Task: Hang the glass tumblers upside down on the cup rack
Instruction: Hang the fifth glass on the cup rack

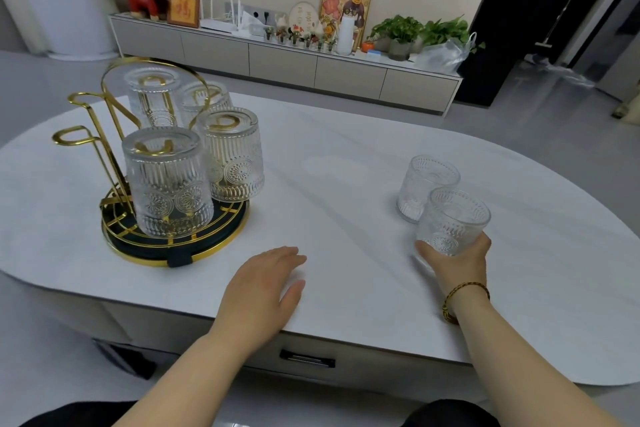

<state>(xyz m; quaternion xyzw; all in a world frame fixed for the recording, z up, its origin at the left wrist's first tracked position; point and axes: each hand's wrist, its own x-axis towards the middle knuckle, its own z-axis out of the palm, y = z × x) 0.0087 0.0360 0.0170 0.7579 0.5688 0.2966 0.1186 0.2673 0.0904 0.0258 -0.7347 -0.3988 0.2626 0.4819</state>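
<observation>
My right hand [460, 262] grips a tumbler [452, 220] upright at 3 o'clock on the table [346, 163]; a second glass [424, 184] stands just behind it. My left hand [258, 284] lies flat and open, empty. The rack [166, 163] at 10 o'clock carries four inverted glasses, two pegs bare.

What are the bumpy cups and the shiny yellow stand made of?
The cups, like the one in the right hand, tumbler, look like clear pressed glass: you see through them, with ribs and flower shapes. The cup rack looks like thin metal wire with a glossy gold finish; it could be plated.
</observation>
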